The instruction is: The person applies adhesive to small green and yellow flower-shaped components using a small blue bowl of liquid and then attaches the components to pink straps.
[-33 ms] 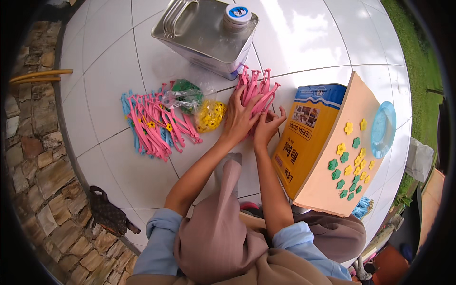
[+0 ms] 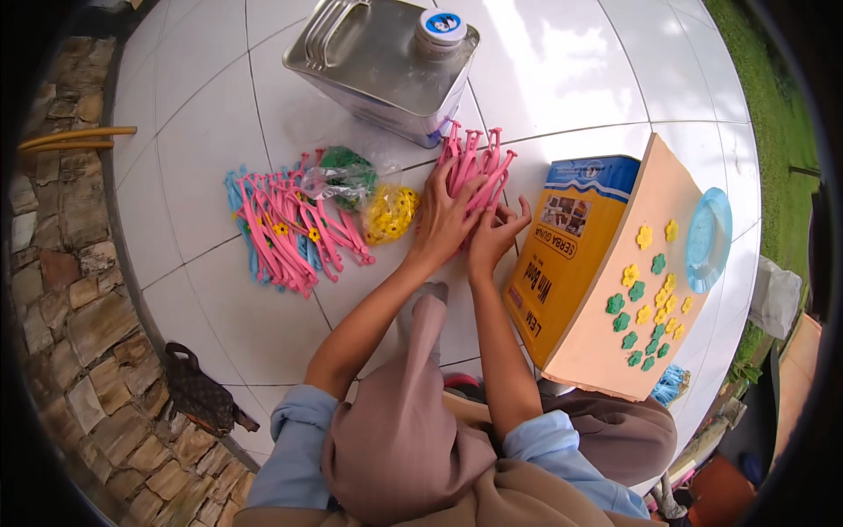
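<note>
Two hands showed, one left hand (image 2: 442,220) and one right hand (image 2: 494,235). Between them were at least four pink straps (image 2: 481,169); the pile (image 2: 299,277) of pink and blue ones was too tangled to count. Bags numbered two: one green bag (image 2: 345,176) and one yellow bag (image 2: 391,215), their contents overlapping beyond counting. There were two tins, one silver tin (image 2: 378,70) and one yellow tin (image 2: 571,255), with one cap (image 2: 441,32) visible. One board (image 2: 597,351) bore about eleven yellow flowers (image 2: 644,237) and about ten green flowers (image 2: 615,304). There was one blue dish (image 2: 708,240), one pouch (image 2: 198,395) and two hoses (image 2: 114,131).
</note>
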A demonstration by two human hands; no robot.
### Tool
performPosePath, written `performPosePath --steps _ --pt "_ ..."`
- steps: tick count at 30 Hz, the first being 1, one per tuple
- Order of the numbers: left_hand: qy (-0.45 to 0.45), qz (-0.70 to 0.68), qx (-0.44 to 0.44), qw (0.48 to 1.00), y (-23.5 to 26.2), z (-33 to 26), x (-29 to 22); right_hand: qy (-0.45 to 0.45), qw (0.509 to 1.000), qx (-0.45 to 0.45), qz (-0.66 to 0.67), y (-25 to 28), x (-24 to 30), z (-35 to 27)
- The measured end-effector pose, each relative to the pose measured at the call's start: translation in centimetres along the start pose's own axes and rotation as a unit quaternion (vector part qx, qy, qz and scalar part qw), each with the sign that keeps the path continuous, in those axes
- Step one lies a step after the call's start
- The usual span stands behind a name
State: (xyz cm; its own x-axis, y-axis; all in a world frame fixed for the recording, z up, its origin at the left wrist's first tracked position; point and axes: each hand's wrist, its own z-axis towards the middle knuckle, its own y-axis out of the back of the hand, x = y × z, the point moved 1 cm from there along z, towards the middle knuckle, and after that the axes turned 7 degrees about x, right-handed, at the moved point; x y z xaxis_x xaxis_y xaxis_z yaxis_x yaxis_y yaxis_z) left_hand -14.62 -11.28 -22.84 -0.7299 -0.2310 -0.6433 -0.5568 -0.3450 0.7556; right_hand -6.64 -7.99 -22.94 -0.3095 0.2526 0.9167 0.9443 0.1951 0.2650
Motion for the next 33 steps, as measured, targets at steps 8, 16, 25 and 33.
performPosePath --steps 8,16,25,33 --pt "-0.091 -0.154 -0.097 0.979 10.3 -1.8 -5.6 0.154 0.981 0.057 0.107 3.7 11.8 -6.9" --pt "-0.258 0.054 -0.266 0.927 29.7 -2.2 -20.8 0.423 0.89 0.158 -0.056 14.2 29.2 -13.4" --pt "-0.199 -0.086 0.0 0.976 28.6 -1.6 -29.6 0.74 0.633 -0.124 -0.191 27.8 36.8 -15.6" --pt "-0.183 -0.23 -0.06 0.954 21.9 -4.5 -33.3 0.35 0.877 0.223 0.24 30.8 28.3 -12.4"
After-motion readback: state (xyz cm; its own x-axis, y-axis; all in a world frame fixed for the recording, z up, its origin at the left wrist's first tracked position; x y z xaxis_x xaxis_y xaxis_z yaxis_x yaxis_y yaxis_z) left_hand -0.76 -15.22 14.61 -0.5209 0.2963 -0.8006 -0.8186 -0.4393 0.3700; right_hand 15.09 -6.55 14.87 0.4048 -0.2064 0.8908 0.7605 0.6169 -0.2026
